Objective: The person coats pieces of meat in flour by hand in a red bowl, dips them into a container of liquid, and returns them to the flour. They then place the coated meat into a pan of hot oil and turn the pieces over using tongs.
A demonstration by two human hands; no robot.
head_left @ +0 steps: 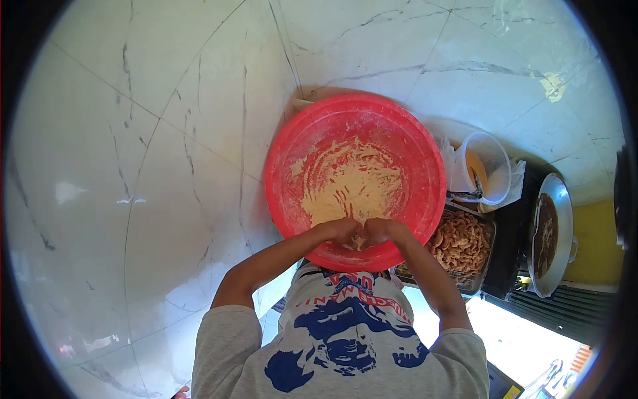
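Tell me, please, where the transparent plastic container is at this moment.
In the head view, the transparent container is right of the red basin, left of the wok, and just above the brown pieces in the picture.

"Obscured items?"
"Left hand (342,230) and right hand (377,230): undersides hidden, grip indeterminate. Tray (492,243): partly covered by right forearm (424,266)."
"Cut off?"
"Dark object (623,199), right edge: cropped, identity cannot be established."

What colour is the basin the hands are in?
Red, with pale powder residue inside the basin; head view shows it best.
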